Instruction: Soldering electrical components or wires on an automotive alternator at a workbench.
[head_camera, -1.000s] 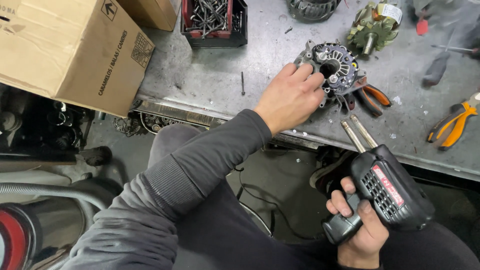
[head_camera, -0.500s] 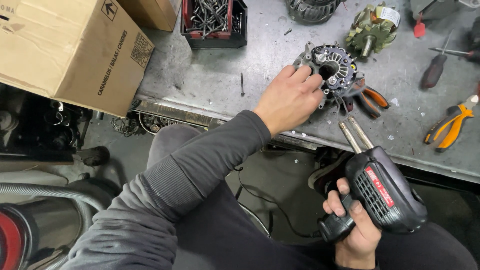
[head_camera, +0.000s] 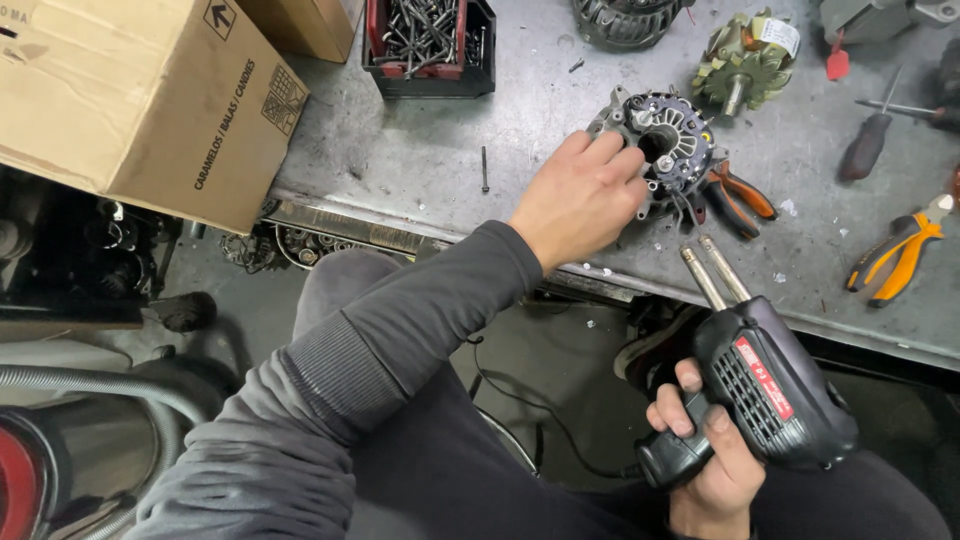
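On the bench (head_camera: 420, 170), one alternator part (head_camera: 672, 150); two pliers (head_camera: 738, 198).

Grey metal workbench (head_camera: 420, 160), alternator part (head_camera: 672, 150), pliers (head_camera: 895, 252), screwdriver (head_camera: 868, 142), cardboard box (head_camera: 130, 90)

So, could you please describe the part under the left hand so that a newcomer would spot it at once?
On the grey metal workbench, follow the left hand to its fingertips. There lies a round alternator end plate, dark with silver studs around a centre hole, unlike the finned rotor behind it.
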